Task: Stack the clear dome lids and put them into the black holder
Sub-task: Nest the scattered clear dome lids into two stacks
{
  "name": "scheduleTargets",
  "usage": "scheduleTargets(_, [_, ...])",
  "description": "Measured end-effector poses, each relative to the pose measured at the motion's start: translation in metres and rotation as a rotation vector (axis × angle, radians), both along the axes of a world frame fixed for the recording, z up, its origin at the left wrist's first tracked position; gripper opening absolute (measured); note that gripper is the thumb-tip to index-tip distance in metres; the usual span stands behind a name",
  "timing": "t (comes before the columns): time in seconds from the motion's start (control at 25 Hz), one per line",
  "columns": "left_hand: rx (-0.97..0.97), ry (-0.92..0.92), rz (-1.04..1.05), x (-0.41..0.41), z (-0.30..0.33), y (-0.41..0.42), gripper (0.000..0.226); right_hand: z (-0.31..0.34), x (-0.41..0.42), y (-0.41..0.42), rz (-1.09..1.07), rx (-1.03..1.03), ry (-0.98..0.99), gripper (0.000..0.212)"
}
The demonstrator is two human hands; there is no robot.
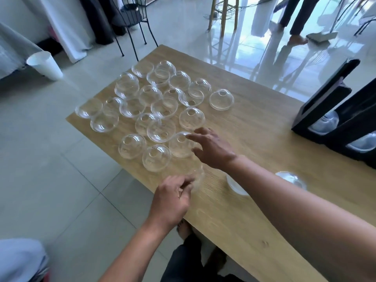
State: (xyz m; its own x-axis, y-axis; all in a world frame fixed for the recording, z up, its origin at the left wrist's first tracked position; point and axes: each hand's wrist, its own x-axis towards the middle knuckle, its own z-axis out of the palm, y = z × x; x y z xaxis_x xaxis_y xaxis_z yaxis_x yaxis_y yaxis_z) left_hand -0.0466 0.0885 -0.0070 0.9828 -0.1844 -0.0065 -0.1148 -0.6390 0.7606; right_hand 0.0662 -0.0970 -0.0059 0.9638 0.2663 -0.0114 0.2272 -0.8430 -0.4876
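The wooden table [254, 139] is carrying a spread of clear dome lids [154, 102], with the black holder [333, 110] standing well apart at the right edge. The right hand [211, 147], fingers spread, is reaching for the nearest lid [180, 146], just beyond its fingertips. The left hand [173, 198] is pinching what seems a blurred lid stack [196, 176]

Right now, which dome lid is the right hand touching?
The right hand touches the dome lid at the near edge of the cluster, under its fingertips; the other loose lids lie untouched.
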Motion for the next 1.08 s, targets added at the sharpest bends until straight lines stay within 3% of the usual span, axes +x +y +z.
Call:
scheduleTargets(0.24, [-0.589, 0.408, 0.323, 0.026, -0.004, 0.013, 0.02, -0.011, 0.02, -0.019, 0.128, -0.17, 0.072, 0.038])
scheduleTargets(0.44, [-0.815, 0.674, 0.426, 0.051, -0.025, 0.004, 0.023, -0.004, 0.015, -0.092, -0.043, -0.143, 0.176, 0.032])
scheduleTargets(0.52, [-0.692, 0.609, 0.441, 0.058, -0.034, -0.005, 0.027, -0.004, 0.012, -0.115, -0.155, -0.187, 0.194, 0.032])
scheduleTargets(0.6, [-0.344, 0.409, 0.334, 0.063, -0.039, -0.011, 0.034, -0.005, 0.01, -0.131, -0.285, -0.216, 0.187, 0.04])
scheduleTargets(0.68, [-0.086, 0.195, 0.209, 0.064, -0.038, -0.015, 0.043, -0.005, 0.011, -0.138, -0.377, -0.22, 0.187, 0.057])
scheduleTargets(0.8, [0.093, -0.032, -0.049, 0.068, -0.039, -0.021, 0.073, -0.008, 0.008, -0.137, -0.353, -0.194, 0.282, 0.09])
scheduleTargets(0.92, [0.349, -0.083, -0.323, 0.077, -0.044, -0.032, 0.102, -0.015, 0.007, -0.134, -0.368, -0.202, 0.342, 0.093])
scheduleTargets(1.08, [0.415, -0.125, -0.298, 0.09, -0.044, -0.044, 0.097, -0.01, -0.006, -0.147, -0.47, -0.15, 0.335, 0.085])
